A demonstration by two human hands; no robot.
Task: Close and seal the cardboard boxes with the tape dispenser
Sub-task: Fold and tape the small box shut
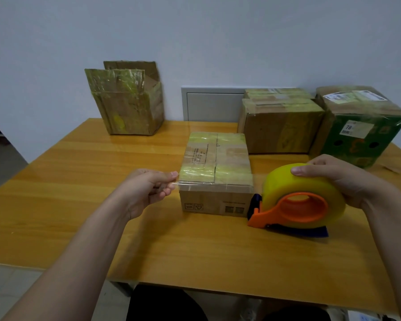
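Note:
A small flat cardboard box [215, 163] with closed flaps and yellowish tape on top sits mid-table. My left hand [152, 185] pinches the free end of a clear tape strip [214, 184] at the box's near left corner. The strip runs across the box's near top edge to the tape dispenser [296, 202]. The dispenser is orange with a big yellow roll and hangs just right of the box. My right hand [338, 176] grips the roll from above and behind.
An open box [127, 105] with raised flaps stands at the far left of the wooden table [79, 181]. Two taped brown boxes [280, 121] and a green printed box [361, 128] line the far right. A white wall lies behind; the table's near edge is close to my body.

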